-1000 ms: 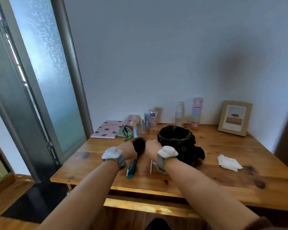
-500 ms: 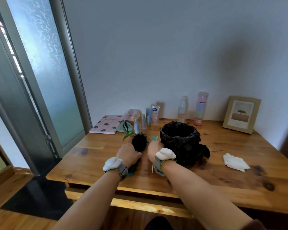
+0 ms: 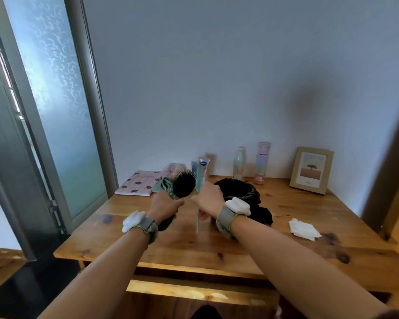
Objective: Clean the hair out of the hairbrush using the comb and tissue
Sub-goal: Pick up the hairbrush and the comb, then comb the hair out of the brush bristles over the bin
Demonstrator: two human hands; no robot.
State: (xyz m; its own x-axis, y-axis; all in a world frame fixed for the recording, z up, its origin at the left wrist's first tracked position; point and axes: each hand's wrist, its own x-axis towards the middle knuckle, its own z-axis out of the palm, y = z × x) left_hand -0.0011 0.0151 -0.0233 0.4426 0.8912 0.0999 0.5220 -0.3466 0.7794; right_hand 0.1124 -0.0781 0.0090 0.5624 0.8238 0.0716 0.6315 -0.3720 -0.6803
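Note:
My left hand (image 3: pixel 163 207) grips the handle of a hairbrush (image 3: pixel 184 184) with a round head of black bristles, held up above the wooden table (image 3: pixel 286 245). My right hand (image 3: pixel 209 200) holds a thin pale green comb (image 3: pixel 198 180) upright, right beside the brush head; its tail sticks out below the hand. A white crumpled tissue (image 3: pixel 304 229) lies on the table to the right, well apart from both hands.
A small bin lined with a black bag (image 3: pixel 242 192) stands just behind my right hand. Bottles and tubes (image 3: pixel 262 162) line the wall, with a framed picture (image 3: pixel 311 170) at the right and a pink notebook (image 3: pixel 137 183) at the left. A glass door is left of the table.
Both hands have lifted off the table: the left raised the brush, the right raised the comb upright next to the brush head.

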